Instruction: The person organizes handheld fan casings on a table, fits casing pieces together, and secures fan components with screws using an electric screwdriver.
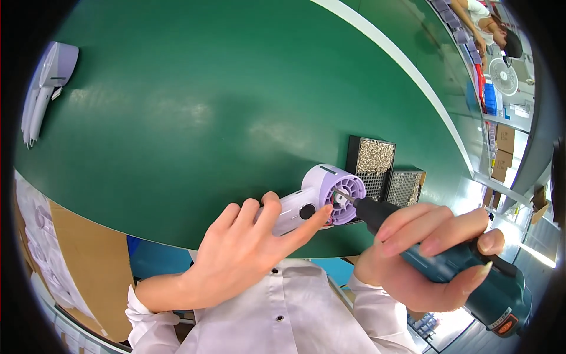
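A small white and lilac handheld fan lies near the front edge of the table, its round spoked head facing right. My left hand grips the fan's handle, with the index finger stretched along to the rim of the head. Wrapped in my right hand is a dark teal electric screwdriver, tilted toward the fan. Its thin bit reaches into the open middle of the fan head. Whether a screw sits under the tip is too small to tell.
Just beyond the fan stand two black trays, one holding many small silvery screws, the other a perforated plate. More lilac and white fan parts rest at the far left of the green table. Another person is at the far right.
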`<state>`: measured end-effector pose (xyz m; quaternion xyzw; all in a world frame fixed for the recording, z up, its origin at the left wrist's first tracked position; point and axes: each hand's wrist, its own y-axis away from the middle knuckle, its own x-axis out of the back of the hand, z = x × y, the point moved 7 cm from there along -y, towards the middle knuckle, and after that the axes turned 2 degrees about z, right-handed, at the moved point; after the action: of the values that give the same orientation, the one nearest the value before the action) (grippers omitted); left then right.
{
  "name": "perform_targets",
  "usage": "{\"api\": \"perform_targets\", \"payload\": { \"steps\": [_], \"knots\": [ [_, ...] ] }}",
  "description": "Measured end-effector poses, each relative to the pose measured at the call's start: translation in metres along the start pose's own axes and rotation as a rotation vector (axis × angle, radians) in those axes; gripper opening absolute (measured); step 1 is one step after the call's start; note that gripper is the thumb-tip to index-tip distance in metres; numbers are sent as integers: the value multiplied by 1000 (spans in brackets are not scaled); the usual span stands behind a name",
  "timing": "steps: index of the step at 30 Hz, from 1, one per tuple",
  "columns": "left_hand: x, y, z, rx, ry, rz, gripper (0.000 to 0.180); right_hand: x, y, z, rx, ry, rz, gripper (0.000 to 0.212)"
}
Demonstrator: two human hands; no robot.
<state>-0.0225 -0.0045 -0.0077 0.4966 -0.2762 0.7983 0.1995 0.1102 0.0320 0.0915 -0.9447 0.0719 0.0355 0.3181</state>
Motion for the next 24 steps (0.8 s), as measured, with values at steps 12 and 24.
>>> {"api": "perform_targets", "payload": {
  "steps": [12, 24],
  "knots": [
    [0, 1, -1, 24, 73, 5, 66, -13, 7, 21, -137, 146, -131, 21],
    [1, -2, 0, 23, 52, -12, 69, 45, 11, -26, 50, -57, 51, 33]
  ]
}}
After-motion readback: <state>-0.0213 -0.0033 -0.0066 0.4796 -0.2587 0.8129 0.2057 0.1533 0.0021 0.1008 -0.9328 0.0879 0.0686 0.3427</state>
